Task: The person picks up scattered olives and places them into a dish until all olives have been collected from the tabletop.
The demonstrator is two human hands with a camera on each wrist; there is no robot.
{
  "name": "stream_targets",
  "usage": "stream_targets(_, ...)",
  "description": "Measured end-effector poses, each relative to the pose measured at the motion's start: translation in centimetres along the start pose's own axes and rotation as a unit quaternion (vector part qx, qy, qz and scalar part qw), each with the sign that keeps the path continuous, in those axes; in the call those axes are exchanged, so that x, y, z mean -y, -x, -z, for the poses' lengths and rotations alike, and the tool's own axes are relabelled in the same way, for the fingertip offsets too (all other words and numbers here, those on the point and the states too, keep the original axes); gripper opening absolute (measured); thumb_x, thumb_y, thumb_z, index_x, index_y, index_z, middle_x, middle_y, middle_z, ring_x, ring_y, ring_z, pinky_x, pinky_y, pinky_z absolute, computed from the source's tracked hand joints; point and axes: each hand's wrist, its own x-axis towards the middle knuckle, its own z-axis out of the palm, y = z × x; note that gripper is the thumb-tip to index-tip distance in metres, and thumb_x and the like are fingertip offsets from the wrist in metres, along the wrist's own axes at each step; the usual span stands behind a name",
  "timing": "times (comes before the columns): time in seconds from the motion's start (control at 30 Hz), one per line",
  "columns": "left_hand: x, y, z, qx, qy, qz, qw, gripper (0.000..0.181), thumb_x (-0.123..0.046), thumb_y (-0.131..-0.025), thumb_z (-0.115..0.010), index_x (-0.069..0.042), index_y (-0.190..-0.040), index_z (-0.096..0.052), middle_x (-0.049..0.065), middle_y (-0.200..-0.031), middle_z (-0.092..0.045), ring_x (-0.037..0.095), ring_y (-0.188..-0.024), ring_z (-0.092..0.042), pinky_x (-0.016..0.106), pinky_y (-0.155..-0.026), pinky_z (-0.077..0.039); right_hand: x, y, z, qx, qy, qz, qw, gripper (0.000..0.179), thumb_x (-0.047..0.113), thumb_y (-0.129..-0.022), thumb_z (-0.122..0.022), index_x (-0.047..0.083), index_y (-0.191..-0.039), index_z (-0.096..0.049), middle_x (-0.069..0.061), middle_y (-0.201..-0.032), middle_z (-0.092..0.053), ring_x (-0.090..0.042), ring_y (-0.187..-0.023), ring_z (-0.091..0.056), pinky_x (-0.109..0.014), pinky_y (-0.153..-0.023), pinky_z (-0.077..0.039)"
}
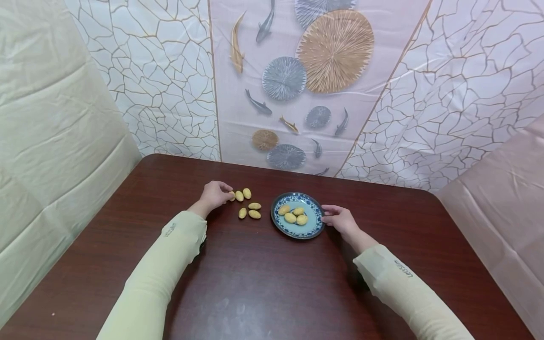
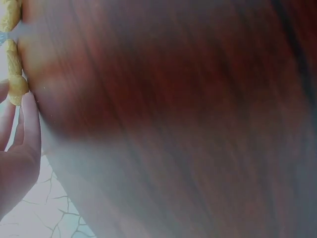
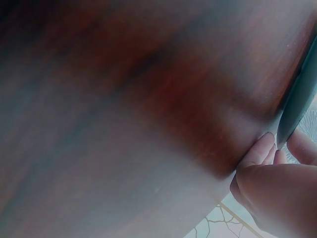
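Observation:
My left hand (image 1: 214, 194) pinches a small yellow oval piece (image 2: 19, 89) with a bumpy surface between thumb and fingertips, low at the tabletop. Right beside it lie more yellow oval pieces (image 1: 240, 196) of the same kind, and three others (image 1: 254, 214) sit a little nearer to me. A round plate (image 1: 315, 225) with a blue floral rim and pale blue centre holds several such oval pieces (image 1: 290, 217). At the plate's right edge, my right hand (image 1: 341, 220) grips the rim; in the right wrist view the thumb and fingers (image 3: 262, 148) lie on either side of it.
The dark reddish-brown table (image 1: 255, 283) has rounded far corners. Behind it hangs a patterned cloth (image 1: 170, 71) with fish and round leaf shapes; pale padded cloths (image 1: 51, 141) close in the left and right sides.

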Motion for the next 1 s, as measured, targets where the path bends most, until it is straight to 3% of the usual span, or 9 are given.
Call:
stream_targets(0.4,-0.1,0.3,0.2,-0.036,0.046,0.028,0.9979,0.029,-0.018,-0.087,-0.062,-0.002,-0.112,-0.065,0.017,-0.105,-0.068,0.020,-0.079,-0.066,0.027,-0.071,-0.050,0.0,0.3,-0.2,-0.001,0.006,-0.006,1.0000,0.045,0.003,-0.089,-0.058,0.002,-0.133,-0.050,-0.020,-0.125,-0.054,-0.019,-0.098,-0.054,-0.022,-0.079,-0.049)
stream_targets(0.67,-1.3,0.0,0.9,-0.058,0.086,0.029,0.9942,0.031,-0.015,-0.085,-0.061,-0.002,-0.113,-0.064,0.017,-0.110,-0.067,0.018,-0.076,-0.067,0.020,-0.065,-0.047,0.2,0.4,-0.1,-0.003,0.008,-0.001,1.0000,0.044,0.003,-0.089,-0.058,0.001,-0.133,-0.050,-0.020,-0.124,-0.055,-0.017,-0.097,-0.054,-0.020,-0.076,-0.049)
stream_targets(1.0,-3.3,-0.2,0.5,-0.062,0.122,-0.001,0.9906,0.031,-0.010,-0.084,-0.059,0.000,-0.112,-0.065,0.019,-0.110,-0.067,0.027,-0.088,-0.068,0.024,-0.073,-0.051,0.2,0.4,-0.1,0.001,0.006,-0.001,1.0000,0.044,0.003,-0.090,-0.058,0.001,-0.133,-0.050,-0.020,-0.123,-0.055,-0.017,-0.096,-0.054,-0.021,-0.076,-0.049)
